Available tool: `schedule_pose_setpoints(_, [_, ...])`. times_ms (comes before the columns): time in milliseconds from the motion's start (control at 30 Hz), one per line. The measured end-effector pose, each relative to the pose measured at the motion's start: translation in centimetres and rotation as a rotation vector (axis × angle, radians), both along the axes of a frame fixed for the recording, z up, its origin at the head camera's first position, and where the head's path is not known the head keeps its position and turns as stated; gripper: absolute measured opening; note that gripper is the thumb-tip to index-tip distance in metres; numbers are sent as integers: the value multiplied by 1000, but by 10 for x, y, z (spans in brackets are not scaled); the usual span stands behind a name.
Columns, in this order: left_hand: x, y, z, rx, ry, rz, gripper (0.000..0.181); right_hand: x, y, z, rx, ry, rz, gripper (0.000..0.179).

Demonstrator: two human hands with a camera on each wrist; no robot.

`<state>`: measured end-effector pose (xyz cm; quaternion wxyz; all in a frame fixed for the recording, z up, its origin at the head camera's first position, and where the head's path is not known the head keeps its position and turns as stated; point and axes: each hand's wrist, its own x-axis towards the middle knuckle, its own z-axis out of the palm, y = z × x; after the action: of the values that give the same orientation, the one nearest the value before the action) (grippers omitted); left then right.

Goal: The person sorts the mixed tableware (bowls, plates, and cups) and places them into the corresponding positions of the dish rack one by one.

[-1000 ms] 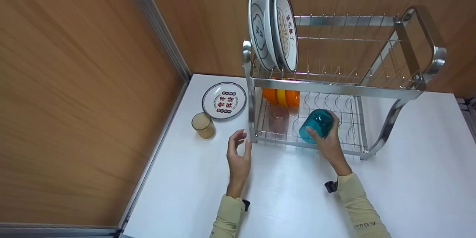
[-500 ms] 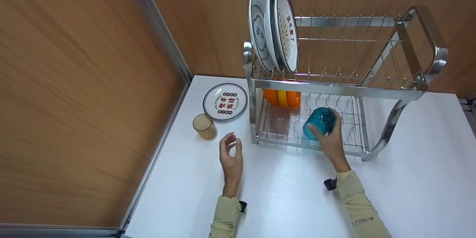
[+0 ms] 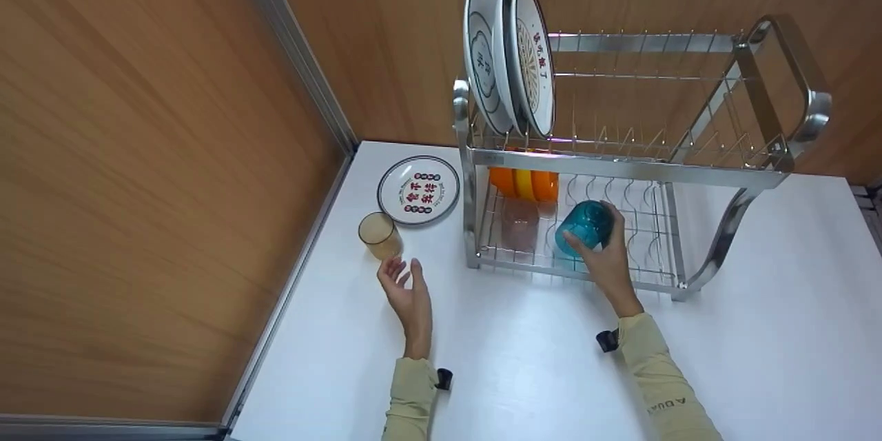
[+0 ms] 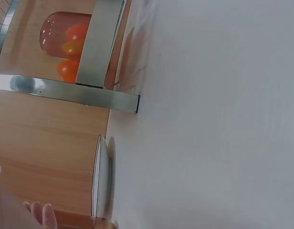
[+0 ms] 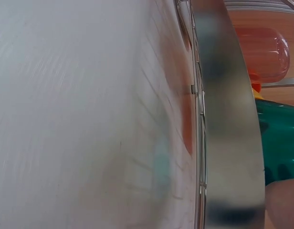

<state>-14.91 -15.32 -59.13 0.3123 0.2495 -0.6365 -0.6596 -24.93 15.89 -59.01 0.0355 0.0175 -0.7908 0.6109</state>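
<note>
My right hand (image 3: pixel 608 261) grips a teal glass (image 3: pixel 584 227), tilted, at the lower tier of the metal dish rack (image 3: pixel 627 167). Fingers wrap its far side and the thumb presses the near side. In the right wrist view the teal glass (image 5: pixel 280 140) shows behind the rack's front bar. My left hand (image 3: pixel 410 300) is over the table with parted, slightly bent fingers and holds nothing. Its fingertips are right at the base of an amber glass (image 3: pixel 380 238) standing on the table. In the left wrist view, part of the left hand (image 4: pixel 23 212) shows at the lower left corner.
A small white plate (image 3: pixel 418 190) with red characters lies behind the amber glass. The rack's upper tier holds upright plates (image 3: pixel 530 58). Below are orange bowls (image 3: pixel 525 185) and a pinkish upturned glass (image 3: pixel 519 224). A wooden panel (image 3: pixel 172 186) bounds the left side.
My left hand has moved left and slightly nearer me, from beside the rack to the amber glass. The right hand shifts the teal glass only slightly within the rack.
</note>
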Motion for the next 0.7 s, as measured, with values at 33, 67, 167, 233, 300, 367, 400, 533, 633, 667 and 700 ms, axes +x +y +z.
schedule_pose_setpoints(33, [-1,-2,-1,19,3,14,54,0,-1,0,0,-2,3,95])
schedule_pose_setpoints(67, [-2,-4,-2,37,6,29,56,0,-2,-1,-1,-4,7,96])
schedule_pose_setpoints(167, [-5,-10,-5,77,8,75,60,-1,-4,-2,-3,-9,19,95])
schedule_pose_setpoints(233, [-6,-14,-7,94,5,96,62,-2,-6,-2,-3,-10,24,96])
schedule_pose_setpoints(300, [-8,-17,-8,107,-1,105,66,-3,-8,-2,2,-8,31,97])
schedule_pose_setpoints(367, [-10,-19,-9,125,-11,105,69,-5,-9,-2,7,-8,34,97])
schedule_pose_setpoints(400, [-11,-21,-10,136,-17,106,71,-5,-10,-2,7,-8,38,98])
schedule_pose_setpoints(533, [-15,-26,-13,185,-71,96,79,-7,-12,-3,9,-9,57,98])
schedule_pose_setpoints(633, [-19,-30,-15,212,-130,76,87,-7,-14,-3,16,-14,72,98])
schedule_pose_setpoints(667, [-20,-31,-16,218,-147,72,89,-8,-15,-2,20,-17,77,98])
schedule_pose_setpoints(700, [-21,-32,-17,220,-158,69,90,-8,-15,-2,24,-19,82,98])
